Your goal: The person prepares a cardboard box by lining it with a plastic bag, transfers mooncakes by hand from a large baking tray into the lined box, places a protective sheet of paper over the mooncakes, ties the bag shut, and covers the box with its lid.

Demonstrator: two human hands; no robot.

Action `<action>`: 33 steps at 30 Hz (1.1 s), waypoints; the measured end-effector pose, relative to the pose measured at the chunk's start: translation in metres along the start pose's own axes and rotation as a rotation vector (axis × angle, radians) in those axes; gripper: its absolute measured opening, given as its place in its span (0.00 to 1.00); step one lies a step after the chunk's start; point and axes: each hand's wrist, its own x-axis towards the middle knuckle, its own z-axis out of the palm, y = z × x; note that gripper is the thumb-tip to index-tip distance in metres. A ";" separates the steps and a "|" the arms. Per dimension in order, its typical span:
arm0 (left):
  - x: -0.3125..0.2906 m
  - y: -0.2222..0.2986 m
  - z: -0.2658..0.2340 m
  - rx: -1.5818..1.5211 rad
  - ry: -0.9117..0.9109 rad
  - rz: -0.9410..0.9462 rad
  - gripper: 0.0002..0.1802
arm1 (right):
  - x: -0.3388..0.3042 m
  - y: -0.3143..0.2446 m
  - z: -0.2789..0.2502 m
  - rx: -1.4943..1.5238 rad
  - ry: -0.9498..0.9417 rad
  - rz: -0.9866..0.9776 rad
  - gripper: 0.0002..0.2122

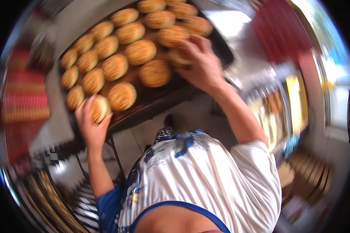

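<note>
Dark tray (153, 95); left hand (91, 124), right hand (203, 65) around golden pastries (100, 109)

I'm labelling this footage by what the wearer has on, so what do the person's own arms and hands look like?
The left hand and right hand are both gloveless, and no watch or bracelet shows. The sleeves are short: the left sleeve is blue, the right sleeve white. Blur hides finer details.

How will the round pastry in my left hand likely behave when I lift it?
The round pastry looks golden, so it may be firm but flaky. Its squat shape probably won't roll when flat. Your left hand grips it alone, so it's likely light.
</note>
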 end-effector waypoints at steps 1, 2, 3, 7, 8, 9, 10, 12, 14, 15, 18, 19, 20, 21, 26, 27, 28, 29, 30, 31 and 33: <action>0.006 0.007 0.001 0.028 -0.008 0.007 0.40 | 0.004 0.007 -0.003 0.133 0.067 0.006 0.39; 0.010 -0.006 0.004 -0.027 0.056 0.087 0.39 | 0.008 0.018 -0.012 0.275 0.144 -0.009 0.40; 0.017 -0.014 0.000 -0.238 0.145 -0.026 0.39 | 0.007 0.027 -0.024 0.378 0.260 -0.041 0.39; 0.077 0.072 0.008 -0.858 0.227 -0.068 0.42 | -0.046 0.094 -0.053 0.718 0.529 0.058 0.43; 0.086 0.111 0.019 -0.837 0.145 0.001 0.44 | -0.067 0.112 -0.062 0.771 0.566 0.124 0.43; 0.092 0.147 0.051 -0.924 0.007 0.066 0.46 | -0.099 0.133 -0.070 0.685 0.588 0.233 0.43; 0.093 0.186 0.080 -0.893 -0.089 0.134 0.47 | -0.129 0.152 -0.082 0.596 0.602 0.399 0.41; 0.084 0.262 0.159 -1.158 -0.581 0.060 0.47 | -0.202 0.208 -0.086 0.377 0.713 0.682 0.40; 0.075 0.346 0.243 -1.299 -0.966 -0.032 0.45 | -0.262 0.260 -0.097 0.093 0.793 0.890 0.40; 0.065 0.380 0.289 -1.268 -1.032 0.027 0.41 | -0.280 0.278 -0.105 0.071 0.823 0.973 0.40; 0.036 0.465 0.410 -0.902 -0.851 0.563 0.43 | -0.317 0.334 -0.106 -0.095 0.826 1.020 0.40; 0.025 0.484 0.447 -0.886 -0.796 0.603 0.43 | -0.322 0.350 -0.102 -0.119 0.805 1.034 0.40; 0.013 0.499 0.481 -0.868 -0.736 0.642 0.43 | -0.325 0.362 -0.096 -0.139 0.791 1.037 0.39; 0.002 0.507 0.512 -0.768 -0.711 0.708 0.43 | -0.329 0.377 -0.086 -0.158 0.757 1.009 0.39; -0.026 0.518 0.539 -0.527 -0.684 0.797 0.45 | -0.351 0.395 -0.066 -0.210 0.675 0.939 0.35; -0.025 0.519 0.528 -0.533 -0.722 0.757 0.46 | -0.351 0.389 -0.074 -0.189 0.683 0.932 0.35; -0.023 0.516 0.514 -0.511 -0.654 0.807 0.47 | -0.352 0.377 -0.080 -0.161 0.681 0.924 0.35; -0.017 0.514 0.496 -0.493 -0.582 0.861 0.48 | -0.351 0.363 -0.087 -0.138 0.682 0.914 0.34; -0.013 0.508 0.482 -0.476 -0.503 0.908 0.49 | -0.352 0.349 -0.090 -0.116 0.679 0.895 0.34; -0.019 0.489 0.486 -0.400 -0.620 0.910 0.46 | -0.355 0.338 -0.086 -0.057 0.631 0.877 0.35; -0.034 0.466 0.489 -0.193 -0.671 0.953 0.44 | -0.361 0.326 -0.076 -0.222 0.362 0.842 0.35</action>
